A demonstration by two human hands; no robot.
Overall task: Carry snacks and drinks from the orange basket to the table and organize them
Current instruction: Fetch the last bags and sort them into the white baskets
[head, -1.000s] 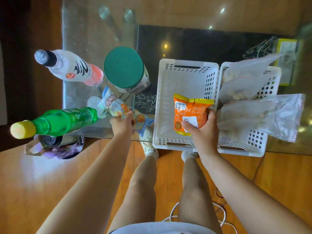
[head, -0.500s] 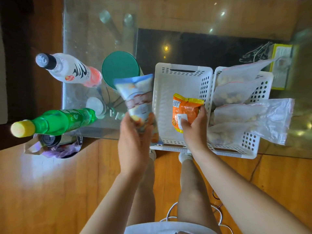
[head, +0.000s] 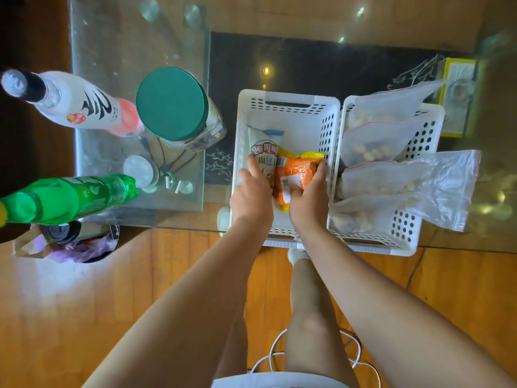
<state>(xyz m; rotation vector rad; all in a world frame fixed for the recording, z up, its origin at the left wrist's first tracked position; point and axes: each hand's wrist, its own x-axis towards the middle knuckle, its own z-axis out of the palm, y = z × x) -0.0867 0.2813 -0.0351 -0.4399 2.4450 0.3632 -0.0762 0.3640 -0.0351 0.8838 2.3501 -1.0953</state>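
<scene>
Two white perforated baskets sit on the glass table (head: pixel 134 51). Inside the left white basket (head: pixel 288 107) my left hand (head: pixel 251 194) holds a blue-and-white snack bag (head: pixel 264 147) upright. Beside it my right hand (head: pixel 307 197) grips an orange snack packet (head: pixel 299 169). The two packets stand side by side and touch. The right white basket (head: pixel 419 135) holds several clear plastic bags (head: pixel 391 186) of pale round snacks. No orange basket is in view.
On the table's left stand a white-and-pink bottle (head: pixel 84 107), a green bottle (head: pixel 70 197) and a jar with a green lid (head: pixel 173 105). A yellow-edged box (head: pixel 458 88) lies at the back right. A bag (head: pixel 70 242) sits on the wooden floor below the table's edge.
My left hand lifted the blue-and-white bag off the table and carried it right into the left basket. My right hand lowered the orange packet deeper into that basket.
</scene>
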